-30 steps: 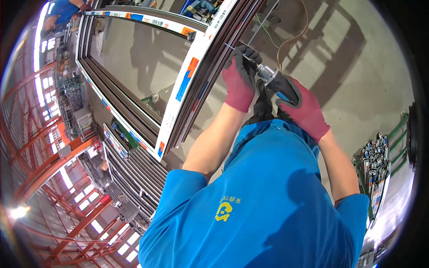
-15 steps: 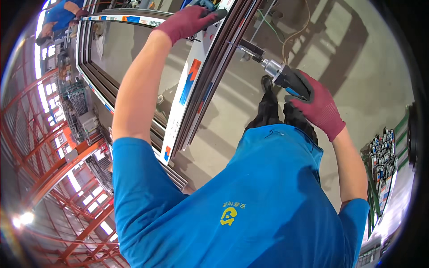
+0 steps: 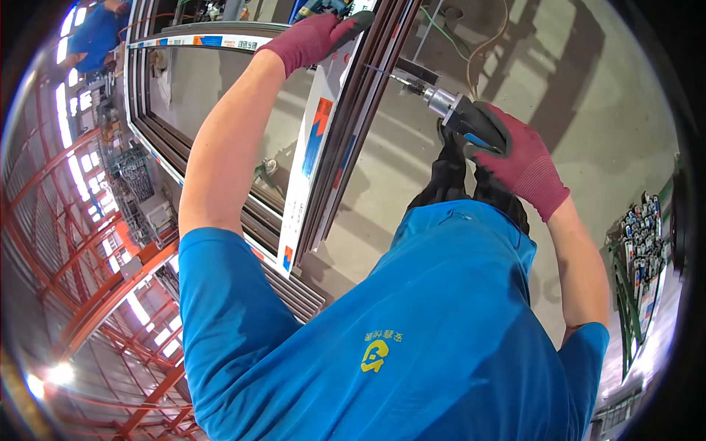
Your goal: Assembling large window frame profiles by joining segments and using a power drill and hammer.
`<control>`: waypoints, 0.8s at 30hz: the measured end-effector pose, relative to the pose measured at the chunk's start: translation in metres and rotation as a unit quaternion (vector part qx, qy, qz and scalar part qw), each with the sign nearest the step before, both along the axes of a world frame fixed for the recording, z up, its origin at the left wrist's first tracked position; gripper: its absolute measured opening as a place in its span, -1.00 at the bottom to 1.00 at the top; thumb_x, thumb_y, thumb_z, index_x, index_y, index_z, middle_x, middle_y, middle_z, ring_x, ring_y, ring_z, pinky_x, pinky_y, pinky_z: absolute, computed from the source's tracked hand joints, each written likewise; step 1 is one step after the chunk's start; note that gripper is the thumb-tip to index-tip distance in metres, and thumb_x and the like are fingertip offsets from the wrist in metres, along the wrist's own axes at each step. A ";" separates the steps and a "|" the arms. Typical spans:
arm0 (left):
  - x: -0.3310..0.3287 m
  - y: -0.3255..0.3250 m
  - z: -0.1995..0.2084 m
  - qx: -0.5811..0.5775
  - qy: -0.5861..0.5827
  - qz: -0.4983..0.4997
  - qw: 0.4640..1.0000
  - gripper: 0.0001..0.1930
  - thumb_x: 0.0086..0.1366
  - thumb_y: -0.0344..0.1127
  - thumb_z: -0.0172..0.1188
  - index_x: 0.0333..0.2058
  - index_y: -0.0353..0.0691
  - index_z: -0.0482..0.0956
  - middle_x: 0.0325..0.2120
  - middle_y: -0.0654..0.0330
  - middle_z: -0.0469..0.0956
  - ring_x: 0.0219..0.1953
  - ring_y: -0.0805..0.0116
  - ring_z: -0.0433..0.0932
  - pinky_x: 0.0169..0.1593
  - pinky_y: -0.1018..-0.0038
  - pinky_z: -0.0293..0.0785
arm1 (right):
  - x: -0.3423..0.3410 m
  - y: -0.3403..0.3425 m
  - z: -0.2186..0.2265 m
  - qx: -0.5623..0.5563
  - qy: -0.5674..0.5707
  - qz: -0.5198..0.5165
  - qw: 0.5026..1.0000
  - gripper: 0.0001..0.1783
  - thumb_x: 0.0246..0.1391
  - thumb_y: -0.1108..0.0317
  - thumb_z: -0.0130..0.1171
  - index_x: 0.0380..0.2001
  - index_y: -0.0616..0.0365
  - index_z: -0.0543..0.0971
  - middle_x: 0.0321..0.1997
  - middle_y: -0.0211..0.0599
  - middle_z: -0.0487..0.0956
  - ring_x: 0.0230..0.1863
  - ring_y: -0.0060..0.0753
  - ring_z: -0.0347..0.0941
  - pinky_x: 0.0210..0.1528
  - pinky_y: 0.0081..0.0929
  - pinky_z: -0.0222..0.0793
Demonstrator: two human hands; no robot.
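Observation:
My right hand (image 3: 518,151), in a maroon glove with a dark palm, is wrapped round a power drill (image 3: 460,114) with a black body and a silver front. Its long thin bit (image 3: 401,79) points left, with the tip at the near side of a dark metal window or door frame (image 3: 358,106). My left hand (image 3: 312,40), gloved alike, grips the frame's upper part, with one dark-tipped digit stretched across it and the other fingers partly hidden. White protective film (image 3: 312,147) with orange and blue patches covers the frame's top face.
More frame members (image 3: 213,38) run off to the left. A blue tool (image 3: 323,7) lies beyond my left hand. A green hose (image 3: 445,33) and a cord trail on the floor. Stacked profiles (image 3: 636,257) stand at right. Another person in blue (image 3: 95,37) is at far left.
The drill and my right hand have shifted slightly up and left in the picture, the bit tip still at the frame. My left hand stays on the frame. The view has tilted a little.

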State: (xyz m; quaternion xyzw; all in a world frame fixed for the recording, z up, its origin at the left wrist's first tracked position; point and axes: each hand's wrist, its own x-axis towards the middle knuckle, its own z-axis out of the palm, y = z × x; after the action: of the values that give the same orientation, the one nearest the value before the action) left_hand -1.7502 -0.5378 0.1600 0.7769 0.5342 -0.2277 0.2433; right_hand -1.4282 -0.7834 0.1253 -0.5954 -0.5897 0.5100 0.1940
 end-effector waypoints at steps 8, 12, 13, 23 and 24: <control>-0.006 0.003 -0.010 0.012 -0.002 -0.007 1.000 -0.37 0.58 0.27 -0.20 0.06 -0.22 0.52 -0.23 -0.06 0.65 -0.34 0.12 0.67 -0.26 0.22 0.61 | -0.001 -0.002 -0.003 0.014 0.027 -0.012 0.999 -0.20 -0.01 0.31 0.45 0.35 0.14 0.45 0.16 0.05 0.65 0.19 0.00 0.61 0.27 -0.22 0.46; -0.008 0.002 -0.011 0.051 -0.032 -0.048 0.997 -0.25 0.59 0.28 -0.29 -0.16 -0.34 0.65 -0.25 -0.21 0.68 -0.11 -0.19 0.66 0.07 0.11 0.54 | -0.002 -0.004 -0.007 0.036 -0.013 -0.013 0.999 -0.19 -0.02 0.31 0.45 0.34 0.16 0.45 0.15 0.05 0.65 0.20 0.01 0.61 0.27 -0.22 0.45; -0.007 0.002 -0.010 0.051 -0.031 -0.055 0.997 -0.25 0.59 0.28 -0.29 -0.16 -0.35 0.66 -0.24 -0.21 0.69 -0.10 -0.19 0.66 0.07 0.10 0.53 | -0.002 -0.002 -0.004 0.027 0.000 -0.011 1.000 -0.19 -0.03 0.31 0.45 0.34 0.16 0.45 0.15 0.05 0.65 0.20 0.01 0.61 0.28 -0.22 0.45; -0.001 -0.002 -0.004 0.037 -0.018 -0.020 0.999 -0.22 0.58 0.32 -0.32 -0.13 -0.32 0.67 -0.27 -0.18 0.69 -0.14 -0.16 0.67 0.04 0.14 0.56 | 0.000 -0.004 -0.004 0.024 -0.003 -0.011 1.000 -0.16 -0.04 0.32 0.47 0.36 0.15 0.44 0.18 0.08 0.63 0.22 0.01 0.59 0.28 -0.20 0.45; -0.004 -0.001 -0.006 0.045 -0.029 -0.040 0.998 -0.21 0.58 0.33 -0.32 -0.14 -0.32 0.66 -0.29 -0.17 0.69 -0.16 -0.13 0.68 0.00 0.14 0.59 | 0.001 -0.004 -0.003 0.024 -0.003 -0.011 1.000 -0.16 -0.04 0.32 0.47 0.36 0.15 0.44 0.18 0.08 0.63 0.22 0.01 0.59 0.28 -0.20 0.45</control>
State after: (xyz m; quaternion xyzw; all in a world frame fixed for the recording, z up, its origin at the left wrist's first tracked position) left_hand -1.7540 -0.5390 0.1536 0.8142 0.5053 -0.1902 0.2137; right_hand -1.4274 -0.7872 0.1220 -0.5985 -0.5960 0.4917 0.2116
